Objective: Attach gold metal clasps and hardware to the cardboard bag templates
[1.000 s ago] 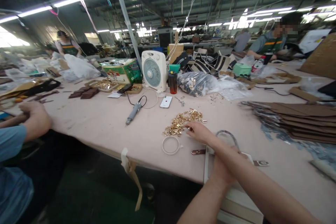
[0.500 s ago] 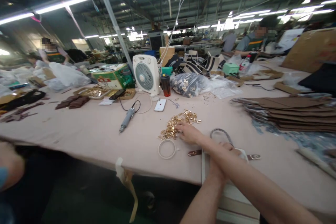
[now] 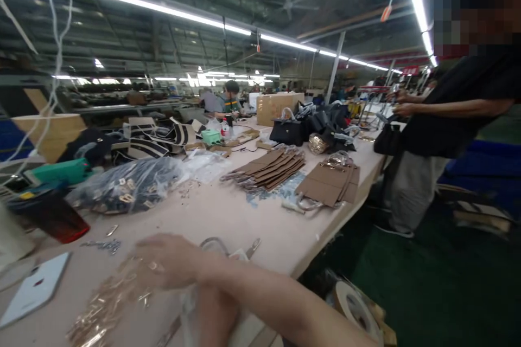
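Observation:
Over the near end of a pile of small gold metal clasps (image 3: 95, 303) is my right hand (image 3: 169, 260), its fingers blurred by motion among the pieces. Whether they pinch one I cannot make out. My right forearm crosses above my left arm (image 3: 216, 312), and my left hand is hidden behind it, at the pale bag. That bag (image 3: 189, 301) lies flat at the table's edge, with a dark curved handle (image 3: 214, 241) and a brown strap tab with a metal end (image 3: 253, 248) at its far side.
A white phone (image 3: 38, 287), a dark tumbler (image 3: 52, 214) and silver bits (image 3: 103, 245) lie left. Beyond are a plastic bag of parts (image 3: 130, 184) and stacked brown bag panels (image 3: 268, 168). A person (image 3: 439, 114) stands at the right, holding a black bag.
My view has swung to the right and closer to the clasps, bringing the standing person in. My right hand stays at the pile; my left hand has gone out of sight behind my right forearm.

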`<state>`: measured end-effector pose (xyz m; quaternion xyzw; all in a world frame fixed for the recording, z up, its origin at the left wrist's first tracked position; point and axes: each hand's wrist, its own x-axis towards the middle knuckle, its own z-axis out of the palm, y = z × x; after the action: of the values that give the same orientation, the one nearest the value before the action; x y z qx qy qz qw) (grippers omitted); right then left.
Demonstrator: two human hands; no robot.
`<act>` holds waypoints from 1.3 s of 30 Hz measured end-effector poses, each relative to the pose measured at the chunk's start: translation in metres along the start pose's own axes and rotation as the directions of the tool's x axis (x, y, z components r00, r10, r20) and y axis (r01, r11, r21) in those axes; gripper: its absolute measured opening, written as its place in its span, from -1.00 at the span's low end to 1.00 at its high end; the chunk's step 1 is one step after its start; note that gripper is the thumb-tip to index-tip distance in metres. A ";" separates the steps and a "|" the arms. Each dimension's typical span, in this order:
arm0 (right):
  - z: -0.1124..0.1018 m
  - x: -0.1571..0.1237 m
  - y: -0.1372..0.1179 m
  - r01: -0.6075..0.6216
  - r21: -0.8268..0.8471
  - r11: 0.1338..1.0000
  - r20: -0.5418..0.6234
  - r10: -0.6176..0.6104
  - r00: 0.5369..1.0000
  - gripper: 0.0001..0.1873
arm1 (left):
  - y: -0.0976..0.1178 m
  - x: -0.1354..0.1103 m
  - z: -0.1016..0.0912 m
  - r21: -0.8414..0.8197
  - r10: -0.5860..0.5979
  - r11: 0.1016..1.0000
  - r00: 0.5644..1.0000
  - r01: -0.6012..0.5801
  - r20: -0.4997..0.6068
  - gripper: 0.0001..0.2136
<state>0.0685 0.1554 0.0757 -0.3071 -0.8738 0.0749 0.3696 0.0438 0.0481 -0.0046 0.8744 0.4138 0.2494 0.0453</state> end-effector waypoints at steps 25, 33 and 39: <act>-0.279 -0.271 0.224 -0.911 -0.332 0.245 -0.129 0.945 0.301 -0.75 | 0.009 0.010 0.000 -0.039 -0.037 0.999 0.980 0.030 -0.197 -0.78; -0.267 -0.270 0.218 -0.927 -0.125 0.353 -0.210 0.904 0.373 -0.86 | 0.023 0.009 -0.015 -0.128 -0.166 0.980 0.983 0.154 -0.084 -0.85; -0.252 -0.245 0.198 -0.886 0.079 0.457 -0.359 0.842 0.403 -0.55 | 0.023 0.009 -0.021 -0.214 -0.217 0.955 0.976 0.206 -0.029 -0.63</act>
<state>0.4701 0.1445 0.0384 -0.7445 -0.5104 0.1453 0.4051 0.0544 0.0374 0.0239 0.8086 0.4775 0.3080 0.1529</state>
